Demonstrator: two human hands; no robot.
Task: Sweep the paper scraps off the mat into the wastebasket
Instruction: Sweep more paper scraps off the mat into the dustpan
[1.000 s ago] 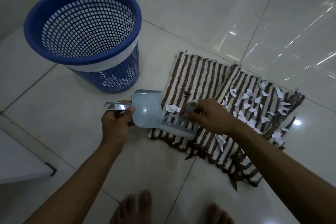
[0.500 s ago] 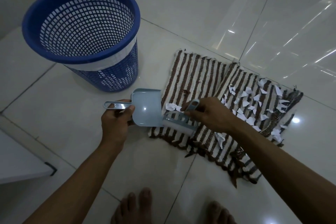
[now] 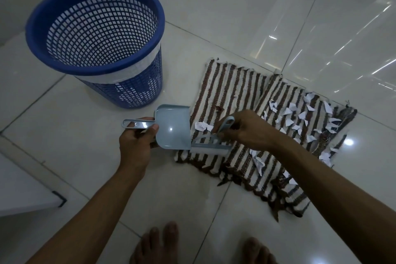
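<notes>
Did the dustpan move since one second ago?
No. The dustpan, held by the left hand, lies with its lip at the mat's left edge as before, equally far from the basket.

A glossy tiled floor is seen; on it are stood a blue wastebasket, a striped mat and two bare feet.

Glossy pale floor tiles; perhaps white furniture at left.
</notes>
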